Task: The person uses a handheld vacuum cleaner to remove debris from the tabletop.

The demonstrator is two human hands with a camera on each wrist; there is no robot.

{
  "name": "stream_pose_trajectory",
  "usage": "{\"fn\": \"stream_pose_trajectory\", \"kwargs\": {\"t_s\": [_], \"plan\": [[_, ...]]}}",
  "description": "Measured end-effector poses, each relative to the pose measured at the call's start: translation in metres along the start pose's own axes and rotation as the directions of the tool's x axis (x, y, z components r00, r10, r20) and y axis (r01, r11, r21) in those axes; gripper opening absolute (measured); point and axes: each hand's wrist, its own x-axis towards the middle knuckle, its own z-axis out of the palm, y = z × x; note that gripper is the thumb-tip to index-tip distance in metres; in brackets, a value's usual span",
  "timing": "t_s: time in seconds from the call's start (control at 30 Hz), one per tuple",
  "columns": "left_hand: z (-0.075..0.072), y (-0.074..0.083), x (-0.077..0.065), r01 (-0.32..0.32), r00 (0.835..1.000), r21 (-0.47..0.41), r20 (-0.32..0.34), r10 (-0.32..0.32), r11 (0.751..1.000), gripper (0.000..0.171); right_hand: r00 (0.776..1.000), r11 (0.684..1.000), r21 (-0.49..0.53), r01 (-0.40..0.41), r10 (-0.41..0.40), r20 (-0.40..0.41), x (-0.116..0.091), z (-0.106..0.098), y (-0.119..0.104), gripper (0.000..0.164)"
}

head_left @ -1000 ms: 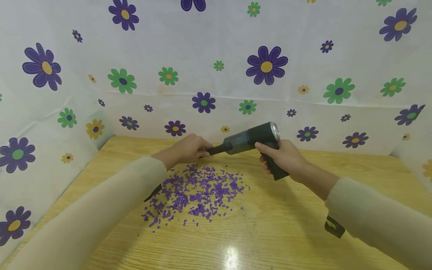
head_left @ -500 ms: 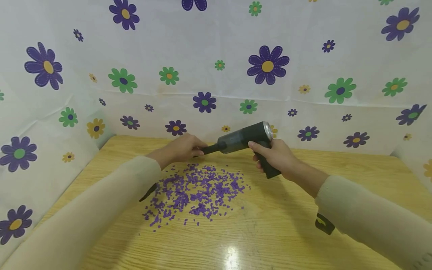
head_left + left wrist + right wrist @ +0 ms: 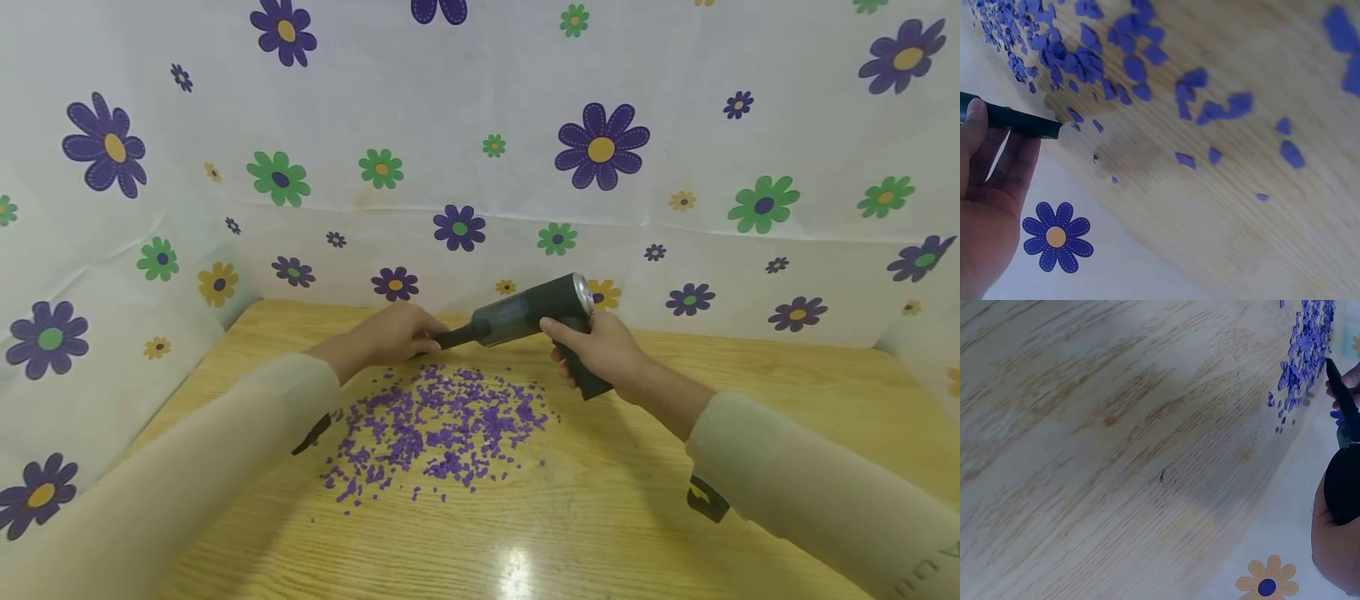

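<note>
My right hand grips the pistol handle of a black handheld vacuum cleaner with a smoky clear front and a silver rear end. The thumb lies high on the handle. My left hand pinches the narrow black nozzle between thumb and fingers; its tip points left, close over the table at the far edge of the purple scraps. Those small purple paper scraps lie scattered below the vacuum in the head view. In the right wrist view, the vacuum's dark rear covers part of the right hand.
The wood-grain table runs back to a white cloth printed with purple, green and yellow flowers, which also hangs at the left and right sides. A dark strap or device shows under the right sleeve.
Both hands have carried the vacuum cleaner to the left along the back of the table, its nozzle dipping a little lower. The purple scraps look much the same.
</note>
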Motion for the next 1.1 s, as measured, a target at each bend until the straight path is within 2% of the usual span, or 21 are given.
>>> {"fn": "stream_pose_trajectory", "kwargs": {"t_s": [0.27,0.47,0.77,1.1], "plan": [[-0.001,0.001,-0.013,-0.051,0.999,0.009,-0.006,0.051,0.999,0.017,0.999,0.996,-0.084,0.037,-0.035,0.016,-0.001,0.002,0.0,0.045],[-0.002,0.0,-0.022,-0.056,0.998,-0.029,-0.002,0.056,0.998,0.02,0.999,0.992,-0.113,0.05,-0.047,0.025,-0.003,0.007,0.001,0.045],[-0.005,-0.008,-0.026,-0.021,1.0,-0.055,-0.004,0.021,0.998,0.016,0.997,0.988,-0.135,0.079,-0.077,0.021,-0.001,0.018,0.001,0.046],[-0.009,-0.02,-0.028,0.036,0.999,-0.058,-0.022,-0.038,0.998,0.025,0.995,0.984,-0.146,0.102,-0.101,0.017,0.006,0.03,-0.002,0.044]]}}
